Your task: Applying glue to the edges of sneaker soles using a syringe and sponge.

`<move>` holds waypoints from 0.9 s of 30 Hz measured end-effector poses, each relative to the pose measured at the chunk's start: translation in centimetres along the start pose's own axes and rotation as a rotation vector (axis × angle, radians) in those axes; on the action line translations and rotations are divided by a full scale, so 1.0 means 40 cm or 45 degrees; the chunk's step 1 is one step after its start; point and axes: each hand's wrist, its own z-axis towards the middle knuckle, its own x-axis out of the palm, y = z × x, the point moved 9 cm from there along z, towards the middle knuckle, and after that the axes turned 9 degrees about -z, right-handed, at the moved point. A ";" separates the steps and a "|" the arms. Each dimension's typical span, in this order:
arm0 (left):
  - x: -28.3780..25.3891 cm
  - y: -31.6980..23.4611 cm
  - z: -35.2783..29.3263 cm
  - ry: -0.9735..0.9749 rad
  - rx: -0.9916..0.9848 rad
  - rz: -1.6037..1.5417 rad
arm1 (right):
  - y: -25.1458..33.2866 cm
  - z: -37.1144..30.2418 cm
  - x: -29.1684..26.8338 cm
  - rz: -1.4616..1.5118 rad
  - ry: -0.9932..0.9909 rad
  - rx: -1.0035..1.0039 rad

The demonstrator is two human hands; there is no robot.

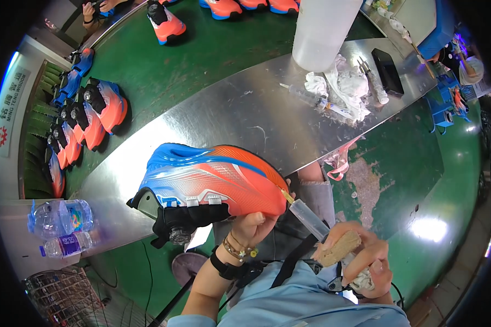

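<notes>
A coral, orange and blue running shoe [223, 174] lies on its side in the air above the near edge of the metal bench, its toe to the right. Wrapped round its toe from below is my left hand [251, 229]; some of those fingers are hidden behind the shoe. My right hand [368, 256] grips a clear syringe [309, 219] whose yellowish tip meets the seam between the orange sole and the coral upper at the toe. Also in that hand are a rough tan block [341, 248] and a crumpled whitish cloth [361, 280].
On the metal bench [223, 111] stand a white cylinder [324, 32], crumpled white cloth [348, 87], another syringe [311, 97] and a black box [387, 72]. Similar shoes [105, 106] line the green surface beyond. Plastic bottles [65, 218] are at left. Another person's hand [88, 11] shows at top left.
</notes>
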 end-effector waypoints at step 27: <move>0.186 -0.096 0.049 -0.383 0.293 -0.231 | 0.022 0.055 0.109 -0.583 0.190 -0.302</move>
